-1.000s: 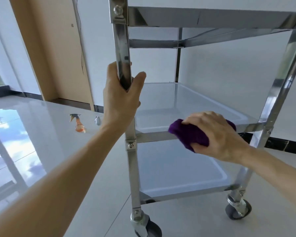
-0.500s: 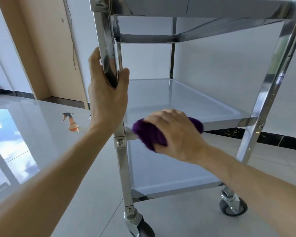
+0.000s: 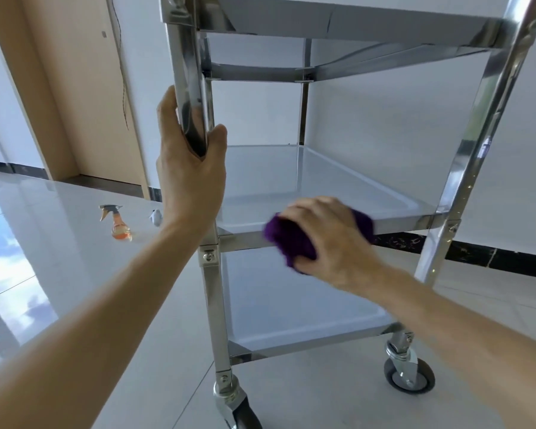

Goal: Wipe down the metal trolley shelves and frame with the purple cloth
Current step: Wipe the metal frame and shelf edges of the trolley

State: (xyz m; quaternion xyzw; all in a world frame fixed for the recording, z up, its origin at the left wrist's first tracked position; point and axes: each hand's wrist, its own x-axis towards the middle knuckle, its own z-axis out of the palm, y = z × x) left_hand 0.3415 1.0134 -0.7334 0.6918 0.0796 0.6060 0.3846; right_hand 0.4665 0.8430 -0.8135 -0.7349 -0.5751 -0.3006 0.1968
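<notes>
STEP: mid-wipe, middle shelf (image 3: 307, 181) front rail | CLOTH (image 3: 294, 239): bunched on that rail, clutched by right hand (image 3: 328, 239) | LEFT HAND (image 3: 189, 168): wrapped round front post (image 3: 188, 88), steadying trolley | NEXT (judged): run cloth along rail, then posts and bottom shelf (image 3: 291, 298) | UNCLEAR: right hand blurred; top shelf cut off; cloth mostly hidden.
</notes>
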